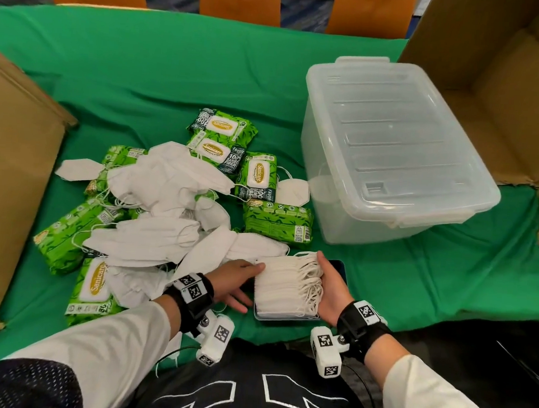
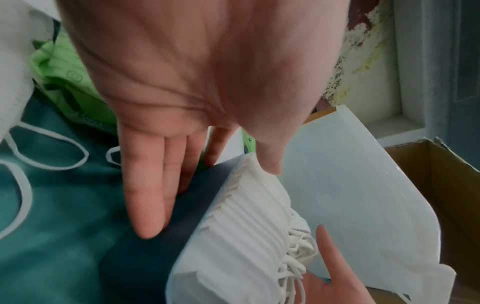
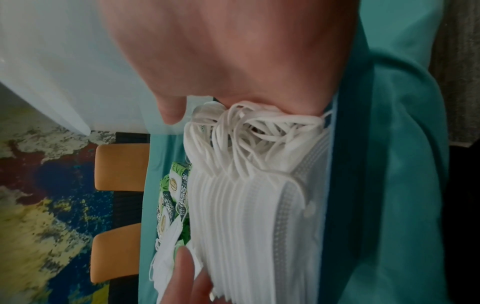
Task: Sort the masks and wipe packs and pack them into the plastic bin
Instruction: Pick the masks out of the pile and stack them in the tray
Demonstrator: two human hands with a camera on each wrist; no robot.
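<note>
A neat stack of flat white face masks (image 1: 285, 286) is pressed between both hands near the front edge of the green cloth-covered table (image 1: 175, 72). The left hand (image 1: 233, 283) is laid flat against the stack's left side, fingers straight and together — the thumb tip touching its top edge. The right hand (image 1: 330, 289) is set flat against the ear-loop side, and its fingers' lie cannot be told. The clear lidded plastic bin (image 1: 388, 145) stands beyond the stack — loose white masks (image 1: 168, 178) and green wipe packs (image 1: 276, 220) lie heaped to the left
</note>
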